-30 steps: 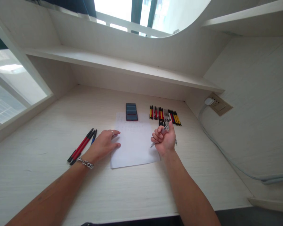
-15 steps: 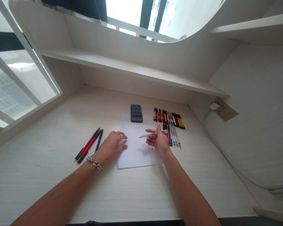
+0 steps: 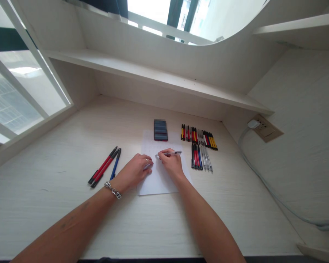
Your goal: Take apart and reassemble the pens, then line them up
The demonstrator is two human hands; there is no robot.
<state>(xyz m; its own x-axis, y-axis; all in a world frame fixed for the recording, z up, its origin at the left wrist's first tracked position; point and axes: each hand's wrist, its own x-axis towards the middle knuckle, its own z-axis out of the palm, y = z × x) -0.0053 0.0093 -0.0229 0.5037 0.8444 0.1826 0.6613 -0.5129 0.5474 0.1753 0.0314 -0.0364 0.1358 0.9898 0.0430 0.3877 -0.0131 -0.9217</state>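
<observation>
A white sheet of paper (image 3: 159,180) lies on the pale desk (image 3: 71,204). My right hand (image 3: 171,163) is closed around a clear pen (image 3: 172,153), its tip down on the paper near the sheet's upper left. My left hand (image 3: 137,170), wearing a ring and a chain bracelet, rests flat on the paper's left edge with fingers stretched out. A dark phone (image 3: 160,130) lies at the top edge of the sheet.
Three pens, red, black and blue (image 3: 105,167), lie left of my left hand. Right of the paper are two rows of several pens (image 3: 199,144). A wall socket (image 3: 264,127) with a grey cable (image 3: 268,190) is at the right. A shelf (image 3: 153,78) overhangs the back.
My right hand moved left with the pen, from the paper's right side to the upper left, and turned it tip down onto the sheet. My left hand stayed on the paper's edge.
</observation>
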